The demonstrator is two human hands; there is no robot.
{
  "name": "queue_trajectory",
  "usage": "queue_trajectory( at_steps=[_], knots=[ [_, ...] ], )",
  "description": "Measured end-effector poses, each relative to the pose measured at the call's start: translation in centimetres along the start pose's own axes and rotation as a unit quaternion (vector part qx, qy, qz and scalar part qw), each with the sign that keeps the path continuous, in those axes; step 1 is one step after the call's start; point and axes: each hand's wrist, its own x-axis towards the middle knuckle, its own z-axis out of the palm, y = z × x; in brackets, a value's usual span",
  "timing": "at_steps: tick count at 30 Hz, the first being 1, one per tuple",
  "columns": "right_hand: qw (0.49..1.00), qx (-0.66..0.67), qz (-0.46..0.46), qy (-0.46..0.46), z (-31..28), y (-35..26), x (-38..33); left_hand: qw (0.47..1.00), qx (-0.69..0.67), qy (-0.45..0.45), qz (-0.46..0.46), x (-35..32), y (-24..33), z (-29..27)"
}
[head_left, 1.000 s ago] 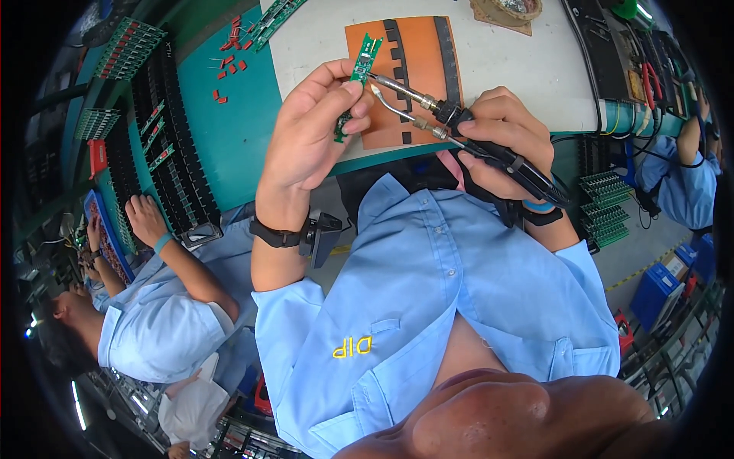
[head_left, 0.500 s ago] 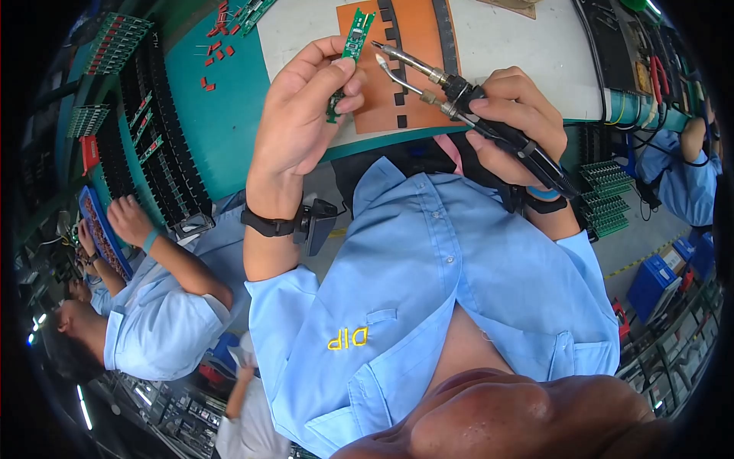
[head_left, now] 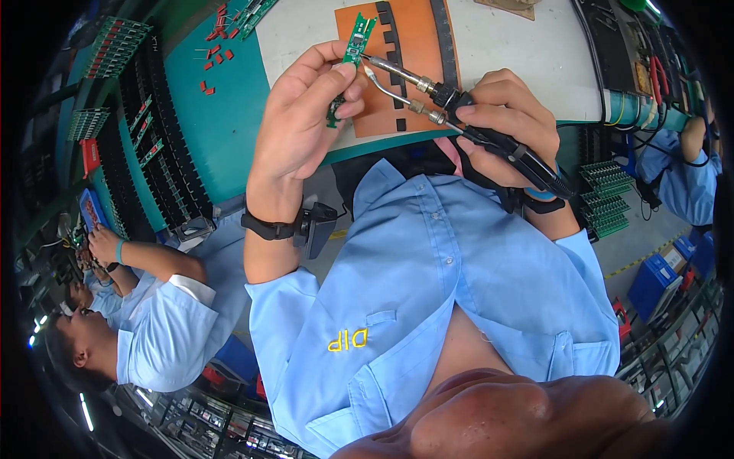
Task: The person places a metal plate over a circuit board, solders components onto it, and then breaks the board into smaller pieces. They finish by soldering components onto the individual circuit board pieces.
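Fingers (head_left: 336,73) pinching green circuit board (head_left: 353,47), soldering tweezers (head_left: 397,84) touching it

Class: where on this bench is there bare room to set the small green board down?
Bare white bench top right of the orange mat, and a white strip on its left. Crowded: red parts on the teal surface, black racks, tool tray.

An electronics assembly workshop; a long teal workbench (head_left: 222,130) runs across the upper left of the frame, with black racks (head_left: 164,161) holding rows of green circuit boards; small red components (head_left: 210,57) lie scattered on it; more stacked green boards (head_left: 608,199) sit at the right; a co-worker (head_left: 153,321) in the same light blue uniform shirt works at the lower left; cables and hand tools (head_left: 650,69) crowd the upper right.
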Motion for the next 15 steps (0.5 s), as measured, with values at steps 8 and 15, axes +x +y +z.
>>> queue_trajectory(
  at_steps=[8, 15],
  knots=[
    [1.0, 0.002, -0.001, 0.01, -0.16, 0.1, 0.06, 1.0, 0.005, 0.01, 0.001, -0.04, -0.05, -0.04],
    [1.0, -0.004, 0.006, 0.009, -0.65, 0.21, -0.01, 1.0, 0.008, 0.007, -0.009, 0.1, -0.13, -0.34]
  ],
)
